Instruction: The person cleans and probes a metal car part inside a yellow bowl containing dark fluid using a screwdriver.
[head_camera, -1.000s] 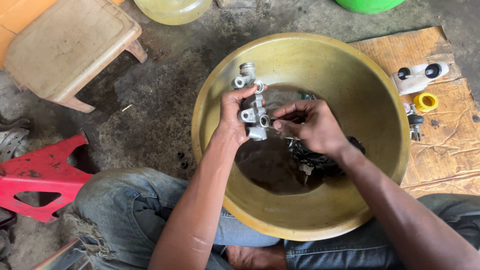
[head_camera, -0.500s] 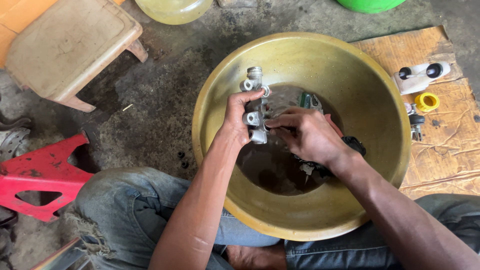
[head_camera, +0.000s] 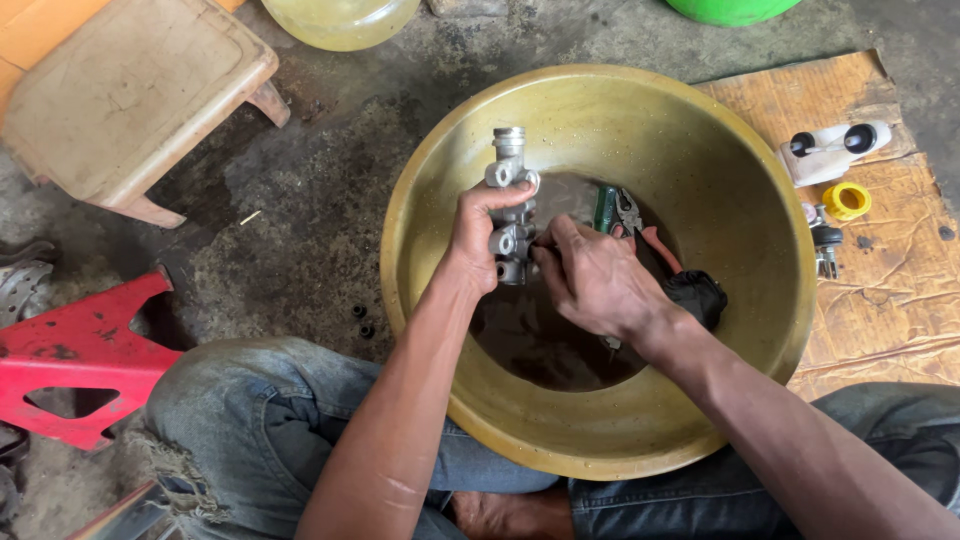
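Note:
My left hand (head_camera: 478, 232) grips a silver metal cylinder part (head_camera: 510, 190) and holds it upright over a big yellow-green basin (head_camera: 720, 180). My right hand (head_camera: 592, 275) presses its fingertips against the lower side of that part; whether it pinches a small piece there is hidden. Dark liquid (head_camera: 545, 345) pools in the basin's bottom. Pliers (head_camera: 625, 212) with green and red handles lie in the basin behind my right hand, next to a black rubber piece (head_camera: 697, 295).
A brown cardboard sheet (head_camera: 900, 260) at right carries a white reservoir (head_camera: 835, 150), a yellow ring (head_camera: 847, 201) and small metal fittings (head_camera: 825, 245). A beige plastic stool (head_camera: 120, 95) stands at upper left, a red metal stand (head_camera: 80, 355) at lower left. My jeans-clad knees flank the basin.
Both hands have risen slightly and shifted left with the metal part, now held more upright. The pliers behind my right hand have come into view.

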